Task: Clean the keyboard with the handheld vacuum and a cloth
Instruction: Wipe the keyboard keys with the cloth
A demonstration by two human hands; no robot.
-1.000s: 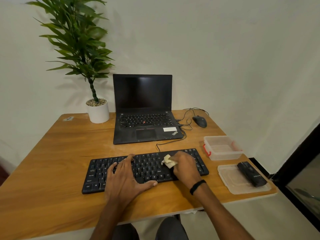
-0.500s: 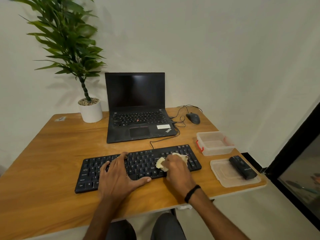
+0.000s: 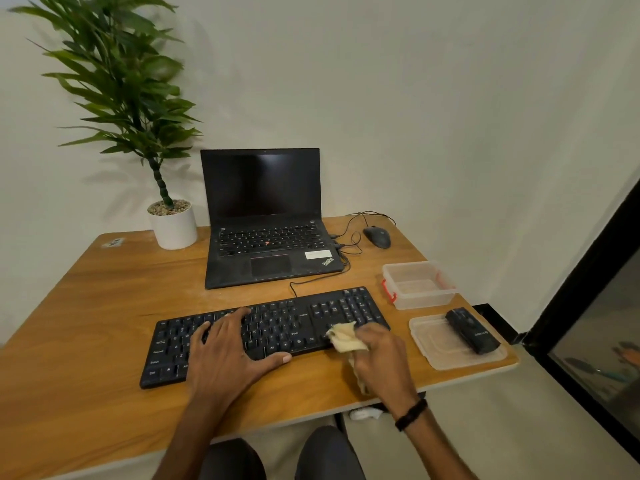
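Observation:
A black keyboard [image 3: 277, 327] lies across the front of the wooden desk [image 3: 86, 306]. My left hand [image 3: 225, 355] rests flat on its left-middle keys, fingers spread and thumb at the front edge. A crumpled cream cloth [image 3: 344, 337] is gripped by my right hand [image 3: 381, 358] and touches the keyboard's front right part. The black handheld vacuum [image 3: 472, 329] lies on a clear plastic lid [image 3: 436, 351] at the desk's right edge, apart from both hands.
Behind the keyboard stands an open black laptop [image 3: 266, 237], with a wired mouse [image 3: 377, 236] and loose cables to its right. A clear tub [image 3: 419, 285] with red clips sits above the lid. A potted plant [image 3: 171, 226] is at the back left.
My right hand has slid the cloth right and toward the keyboard's front edge. The left hand stays on the keys. The head camera has shifted.

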